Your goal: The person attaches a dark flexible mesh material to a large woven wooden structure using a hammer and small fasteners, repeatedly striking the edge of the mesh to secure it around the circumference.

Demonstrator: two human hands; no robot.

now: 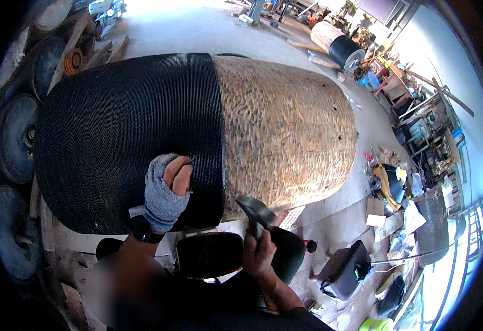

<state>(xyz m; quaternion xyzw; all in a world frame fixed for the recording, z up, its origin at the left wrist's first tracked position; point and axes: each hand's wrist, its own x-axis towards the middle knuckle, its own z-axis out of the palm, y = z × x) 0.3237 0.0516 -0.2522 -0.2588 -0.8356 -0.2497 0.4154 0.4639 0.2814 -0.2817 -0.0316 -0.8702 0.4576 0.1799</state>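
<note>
A large roller (pixel 288 127) lies across in front of me. Its right part is bare, pale and pitted; its left part wears a black, finely ribbed covering (pixel 125 121) that ends in a straight edge. On the ribbed part rests my left hand (pixel 168 190), in a grey glove with bare fingertips, its fingers closed in a pinch. A tiny thin point shows by those fingertips, too small to name. My right hand (pixel 259 252) grips a hammer (pixel 256 211) by its handle, with the head by the roller's near edge, right of the black covering.
A smaller, similar roller (pixel 345 51) lies at the far right. Dark round discs (pixel 18 138) stand along the left. Tools, scraps and a dark sheet (pixel 433 220) crowd the right side. A dark box-shaped bag (pixel 345 270) sits on the floor near my right, with a cable (pixel 412 256) beyond it.
</note>
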